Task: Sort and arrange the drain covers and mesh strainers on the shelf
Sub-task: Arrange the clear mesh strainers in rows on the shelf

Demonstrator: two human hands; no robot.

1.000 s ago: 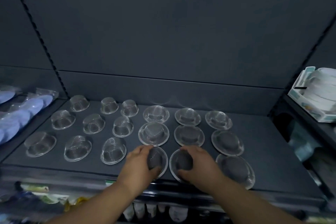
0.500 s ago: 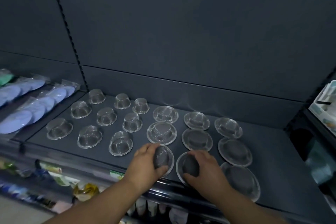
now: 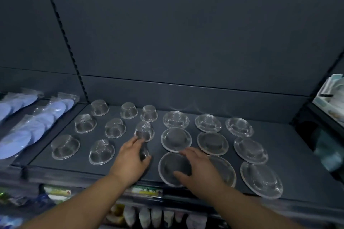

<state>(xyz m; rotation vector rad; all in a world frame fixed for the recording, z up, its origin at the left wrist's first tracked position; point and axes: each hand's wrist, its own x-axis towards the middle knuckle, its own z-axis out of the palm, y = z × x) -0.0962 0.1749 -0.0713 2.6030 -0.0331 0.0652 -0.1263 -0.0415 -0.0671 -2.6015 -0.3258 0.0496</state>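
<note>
I see my left hand [image 3: 130, 161] curled round a small deep mesh strainer [image 3: 144, 151], my right hand [image 3: 201, 172] clasping the dome of a wide flat strainer [image 3: 167, 163], both at the dark shelf [image 3: 297, 147] front.

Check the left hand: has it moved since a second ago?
Yes, leftward. The left hand was in front of the wide-rimmed middle-row strainer; now it grips the front small strainer, in front of the middle-row small strainer one column left.

One head view, wide-angle: above front edge of shelf [image 3: 301, 145], facing forward-down, near.
</note>
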